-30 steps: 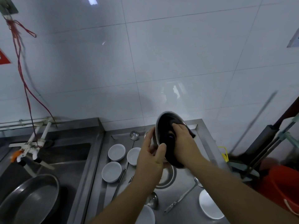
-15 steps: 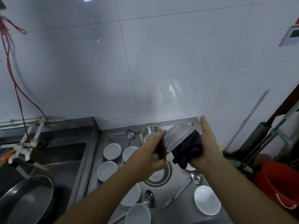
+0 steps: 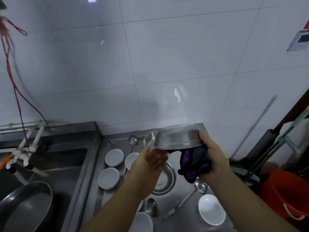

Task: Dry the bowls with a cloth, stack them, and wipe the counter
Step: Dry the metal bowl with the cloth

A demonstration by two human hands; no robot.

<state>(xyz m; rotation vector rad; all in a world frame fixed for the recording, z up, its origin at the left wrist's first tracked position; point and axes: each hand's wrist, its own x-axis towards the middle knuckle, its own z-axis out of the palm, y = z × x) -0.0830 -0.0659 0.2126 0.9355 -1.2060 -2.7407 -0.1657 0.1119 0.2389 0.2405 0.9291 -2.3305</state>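
Steel bowl [image 3: 178, 137]: held upside down in the air above the bench's back edge, rim down, blurred; underside facing up.
Right hand [image 3: 213, 158]: fingers curled around the bowl's right rim and bunching the dark cloth [image 3: 194, 162] beneath it; cloth hangs under the rim, purple lining showing.
Left hand [image 3: 150, 160]: palm up, fingers relaxed and spread just below the bowl's left rim; contact cannot be told.
Step in hand: drying this bowl, likely turning it to reach the outside.
Next move: judged to need the left hand to steady the rim while the cloth works round the outer wall, then a place to set it down.
Bench [image 3: 187, 213]: second steel bowl [image 3: 149, 139] at back edge; shallow steel dish [image 3: 166, 180] mid-bench; white bowls [image 3: 114, 157] along left side, one [image 3: 211, 209] near front right; ladles [image 3: 199, 187] scattered between.
Stacking, wiping: not yet begun, by the look of it.
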